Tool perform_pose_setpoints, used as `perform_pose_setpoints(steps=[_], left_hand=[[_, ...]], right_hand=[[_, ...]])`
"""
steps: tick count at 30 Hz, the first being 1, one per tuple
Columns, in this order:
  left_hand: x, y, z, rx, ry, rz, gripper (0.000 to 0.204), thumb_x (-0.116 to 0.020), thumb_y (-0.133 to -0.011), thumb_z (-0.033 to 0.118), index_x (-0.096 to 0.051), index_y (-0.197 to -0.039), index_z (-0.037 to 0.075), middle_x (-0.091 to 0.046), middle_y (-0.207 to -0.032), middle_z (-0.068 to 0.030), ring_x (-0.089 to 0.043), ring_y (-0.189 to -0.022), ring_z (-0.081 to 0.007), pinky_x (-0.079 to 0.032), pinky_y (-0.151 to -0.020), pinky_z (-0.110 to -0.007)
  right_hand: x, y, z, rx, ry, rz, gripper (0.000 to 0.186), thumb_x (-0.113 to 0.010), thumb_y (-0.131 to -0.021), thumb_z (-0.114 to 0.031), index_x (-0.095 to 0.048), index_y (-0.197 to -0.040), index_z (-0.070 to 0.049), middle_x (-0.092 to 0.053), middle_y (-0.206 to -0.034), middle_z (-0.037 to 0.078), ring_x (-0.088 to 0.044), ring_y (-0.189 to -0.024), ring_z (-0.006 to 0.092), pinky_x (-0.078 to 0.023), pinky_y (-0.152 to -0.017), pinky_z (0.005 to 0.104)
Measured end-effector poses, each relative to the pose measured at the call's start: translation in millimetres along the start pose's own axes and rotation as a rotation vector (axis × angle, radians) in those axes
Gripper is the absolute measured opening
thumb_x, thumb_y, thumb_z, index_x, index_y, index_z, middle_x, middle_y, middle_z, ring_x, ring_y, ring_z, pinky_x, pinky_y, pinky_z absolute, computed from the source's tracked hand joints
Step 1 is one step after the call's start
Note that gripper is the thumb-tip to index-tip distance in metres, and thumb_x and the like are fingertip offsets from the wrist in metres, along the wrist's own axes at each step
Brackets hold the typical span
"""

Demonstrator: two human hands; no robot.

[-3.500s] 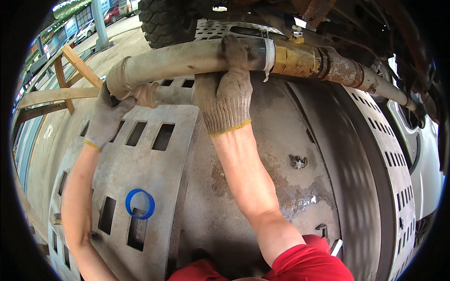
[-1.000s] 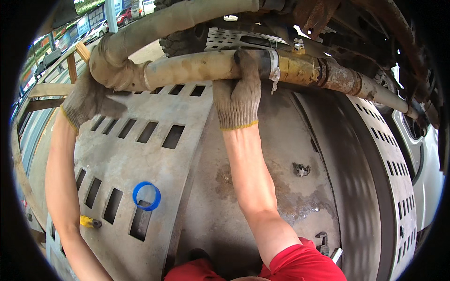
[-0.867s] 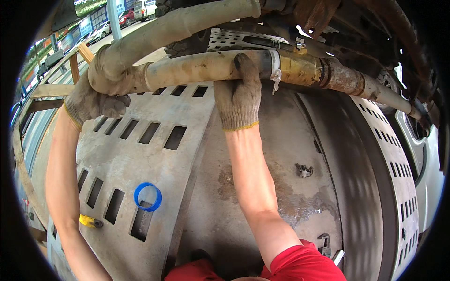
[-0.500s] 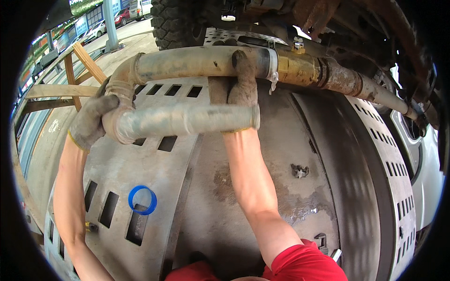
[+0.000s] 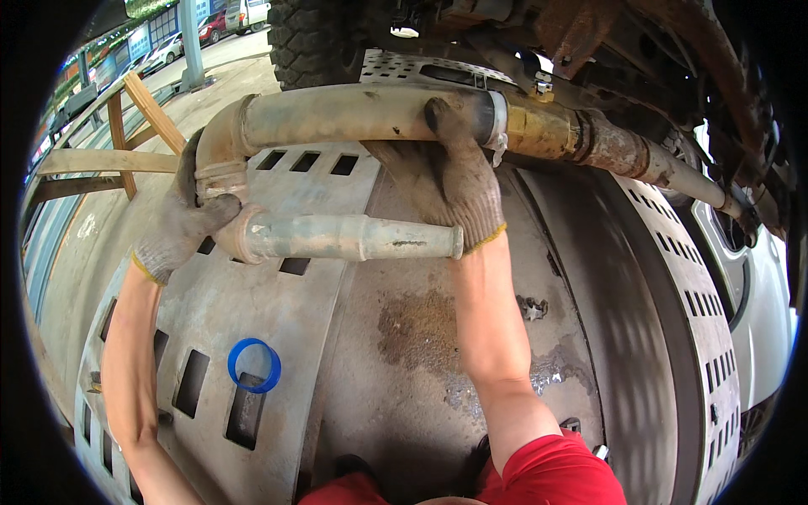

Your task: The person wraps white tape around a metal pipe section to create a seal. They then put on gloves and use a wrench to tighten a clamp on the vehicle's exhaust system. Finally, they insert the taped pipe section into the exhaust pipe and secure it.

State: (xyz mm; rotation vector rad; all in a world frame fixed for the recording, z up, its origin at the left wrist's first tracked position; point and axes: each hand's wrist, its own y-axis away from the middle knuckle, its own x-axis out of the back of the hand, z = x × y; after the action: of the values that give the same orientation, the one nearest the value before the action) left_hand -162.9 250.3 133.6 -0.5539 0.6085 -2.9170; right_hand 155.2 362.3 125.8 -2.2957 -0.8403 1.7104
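A U-shaped grey metal pipe [image 5: 328, 116] spans the upper middle, its lower leg tapering to a free end. White tape [image 5: 500, 124] wraps the joint where its upper leg meets a brass fitting [image 5: 539, 126]. My left hand [image 5: 183, 225], in a dirty knit glove, is closed round the elbow at the pipe's left bend. Gloved likewise, my right hand [image 5: 463, 172] holds the upper leg from below near the taped joint, thumb over the front. Its fingers are partly hidden behind the pipe, and the lower leg's end overlaps my right wrist.
A blue ring [image 5: 254, 365] lies on the slotted metal platform [image 5: 345, 324]. A dark clamp-like piece [image 5: 532, 308] lies beyond my right forearm. Rusty vehicle underbody [image 5: 581, 34] and a tire [image 5: 313, 46] hang overhead. Wooden beams [image 5: 101, 162] stand at the left.
The pipe's lower leg has swung down a little, toward me. My right hand has shifted right along the upper leg, closer to the tape. My left hand has moved slightly down with the elbow.
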Motion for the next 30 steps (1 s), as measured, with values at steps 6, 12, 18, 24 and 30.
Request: perform_pose_setpoints(steps=[6,12,18,24,30], left_hand=[[-6,-3,-5,-0.051,-0.088,0.025,0.106,-0.083,-0.085,0.004,-0.021,-0.170,0.006,-0.046,-0.160,-0.0119,-0.045,-0.146,-0.0213,-0.038,-0.123,-0.038],[-11,-4,-17,-0.134,-0.160,0.081,0.107,-0.082,-0.085,0.004,-0.018,-0.171,0.007,-0.042,-0.164,-0.0111,-0.042,-0.149,-0.0224,-0.035,-0.126,-0.040],[-15,-8,-29,-0.170,-0.211,0.106,0.111,-0.087,-0.083,0.007,-0.017,-0.170,0.006,-0.041,-0.164,-0.0124,-0.041,-0.150,-0.0228,-0.035,-0.126,-0.040],[-21,-12,-52,-0.281,-0.297,0.204,0.114,-0.089,-0.082,0.007,-0.015,-0.169,0.005,-0.038,-0.166,-0.0164,-0.041,-0.152,-0.0248,-0.036,-0.127,-0.040],[-8,-9,-38,-0.224,-0.344,0.114,0.099,-0.079,-0.094,0.029,-0.019,-0.168,0.003,-0.036,-0.167,-0.0185,-0.039,-0.154,-0.0259,-0.036,-0.126,-0.040]], right_hand=[[-1,8,-13,-0.050,0.215,0.094,0.035,-0.073,-0.102,-0.010,-0.059,-0.131,0.005,-0.064,-0.129,0.021,-0.070,-0.115,0.0383,-0.064,-0.102,0.0576],[-7,17,-27,-0.132,0.328,0.050,0.036,-0.076,-0.101,-0.015,-0.062,-0.128,0.005,-0.067,-0.118,0.021,-0.071,-0.111,0.0400,-0.065,-0.101,0.0554],[-25,23,-15,-0.031,0.160,0.149,0.042,-0.075,-0.102,-0.014,-0.059,-0.138,0.000,-0.067,-0.124,0.018,-0.068,-0.118,0.0366,-0.060,-0.106,0.0545],[-43,3,26,0.165,-0.133,0.253,0.052,-0.077,-0.101,-0.023,-0.052,-0.141,-0.001,-0.057,-0.140,0.015,-0.053,-0.137,0.0317,-0.046,-0.122,0.0507],[-32,-12,30,0.200,-0.149,0.191,0.038,-0.074,-0.098,-0.012,-0.058,-0.132,-0.004,-0.064,-0.121,0.009,-0.062,-0.120,0.0246,-0.052,-0.112,0.0399]])
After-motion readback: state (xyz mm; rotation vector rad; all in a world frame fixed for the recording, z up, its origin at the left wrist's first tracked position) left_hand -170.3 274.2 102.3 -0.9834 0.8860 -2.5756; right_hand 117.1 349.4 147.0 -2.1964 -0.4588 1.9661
